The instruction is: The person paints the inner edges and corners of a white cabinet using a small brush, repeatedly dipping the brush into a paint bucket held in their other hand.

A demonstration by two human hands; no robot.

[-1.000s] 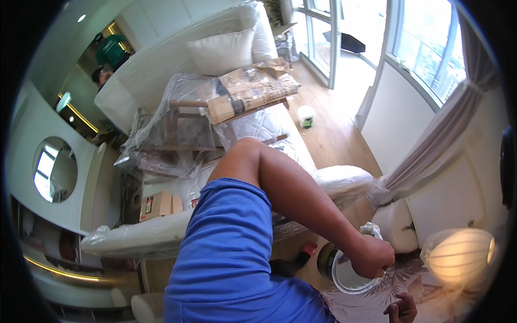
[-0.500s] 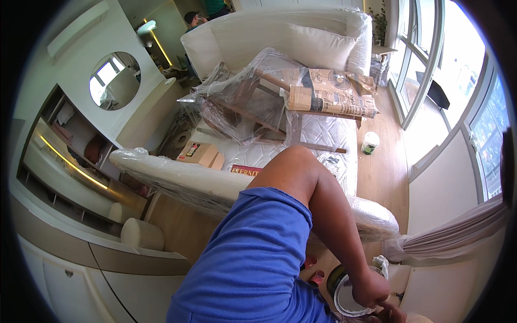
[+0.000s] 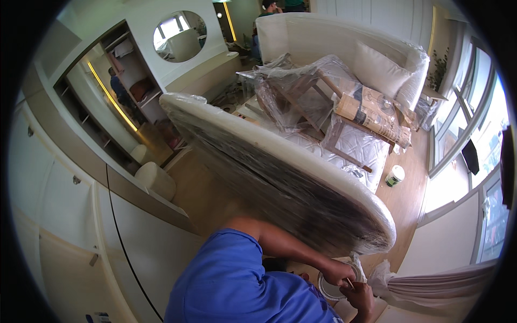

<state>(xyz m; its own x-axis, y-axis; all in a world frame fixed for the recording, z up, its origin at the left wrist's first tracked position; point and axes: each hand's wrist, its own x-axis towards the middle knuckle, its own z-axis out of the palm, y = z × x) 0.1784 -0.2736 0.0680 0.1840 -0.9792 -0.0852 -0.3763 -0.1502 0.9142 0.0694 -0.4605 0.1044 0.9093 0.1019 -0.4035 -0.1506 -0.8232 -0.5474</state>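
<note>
My left hand point(image 3: 339, 272) is closed over an open round bucket point(image 3: 325, 290) with a pale rim. A thin, pale stick-like tool point(image 3: 350, 282) shows between its fingers and my right hand. Just below and to the right, my right hand point(image 3: 360, 297) is closed too, its fingers meeting the lower end of that tool. What else it grips is hidden. White crumpled plastic point(image 3: 357, 260) is beside the bucket's far rim. My bent left arm in a blue sleeve point(image 3: 215, 274) covers much of the near area.
A plastic-wrapped bed footboard point(image 3: 291, 156) stands ahead. On the mattress point(image 3: 358, 148) lie wrapped wooden furniture point(image 3: 301, 105) and a brown paper bag point(image 3: 371, 113). A white tub point(image 3: 395, 175) sits on the floor by the windows. Gathered curtain point(image 3: 441, 285) hangs right; people point(image 3: 269, 7) are far back.
My view has turned, so the bed appears further right and its dark outer side shows. My left arm now sits lower. My hands stay together at the bucket, and the thin tool has become visible.
</note>
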